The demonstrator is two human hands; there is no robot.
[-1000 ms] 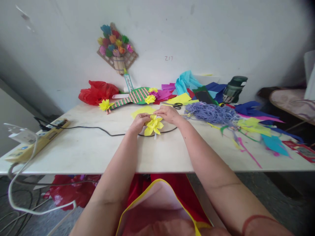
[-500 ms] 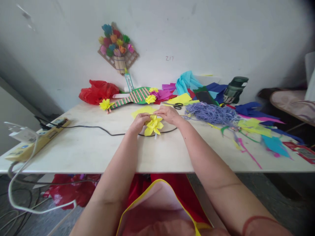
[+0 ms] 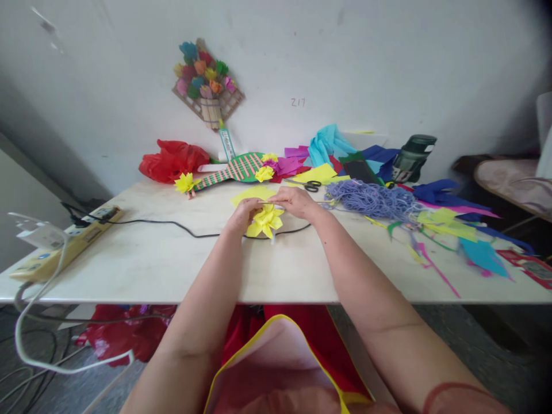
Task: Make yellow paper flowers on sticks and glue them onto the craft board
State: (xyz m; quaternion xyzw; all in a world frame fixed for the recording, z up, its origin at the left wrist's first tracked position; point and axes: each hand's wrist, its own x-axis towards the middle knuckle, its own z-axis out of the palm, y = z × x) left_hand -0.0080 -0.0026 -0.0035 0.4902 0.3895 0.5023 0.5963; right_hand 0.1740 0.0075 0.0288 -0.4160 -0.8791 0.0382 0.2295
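A yellow paper flower (image 3: pixel 266 221) with pointed petals faces me above the table, its petals spread. Closed around its left side is my left hand (image 3: pixel 244 215), the fingertips partly hidden behind the petals. My right hand (image 3: pixel 295 201) pinches a thin stick (image 3: pixel 264 202) that runs sideways just above the flower. Whether the stick touches the petals, I cannot tell. Behind both hands a yellow paper sheet (image 3: pixel 252 195) lies flat. Black-handled scissors (image 3: pixel 312 186) rest beyond my right hand.
A green board decorated with strips and flowers (image 3: pixel 244 169) lies at the back. To the right are tangled purple string (image 3: pixel 375 198), coloured paper scraps (image 3: pixel 448 223) and a dark bottle (image 3: pixel 414 158). A power strip (image 3: pixel 64 247) sits left; its black cable (image 3: pixel 172 223) crosses beneath my hands.
The yellow flower has turned and shifted slightly left in my left hand. My right hand stays in nearly the same place, with the stick still pinched.
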